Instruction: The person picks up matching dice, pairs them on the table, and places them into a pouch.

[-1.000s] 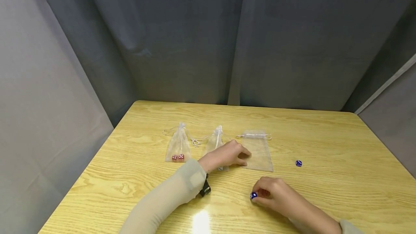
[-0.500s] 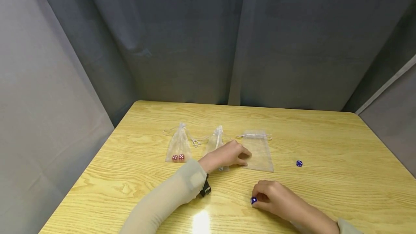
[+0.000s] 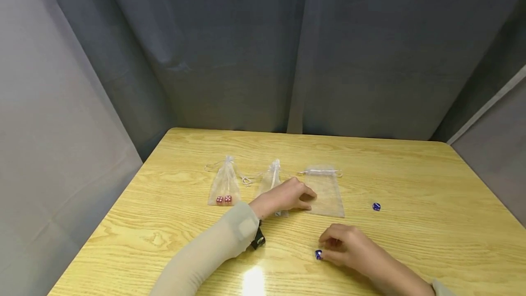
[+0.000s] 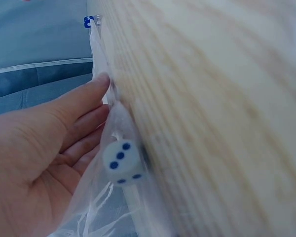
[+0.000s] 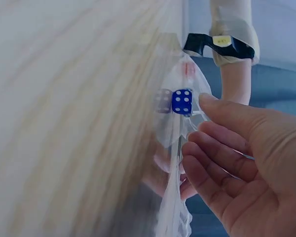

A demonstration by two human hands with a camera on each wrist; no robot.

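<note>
My left hand rests with its fingertips on the left edge of a flat, sheer white drawstring bag. Below that palm, in the left wrist view, a white die with dark pips shows through the mesh of a second bag. My right hand is low over the table beside a blue die. Its thumb tip is right at the die, while the other fingers stand apart from it, loosely bent. Another blue die lies farther to the right.
At the left lies a drawn-up sheer bag with two red dice in it. The second bag is partly hidden under my left forearm. Grey curtains hang behind the wooden table.
My right hand has brought the blue die slightly toward the near edge, and its fingers have parted from it. The left hand has stayed in place.
</note>
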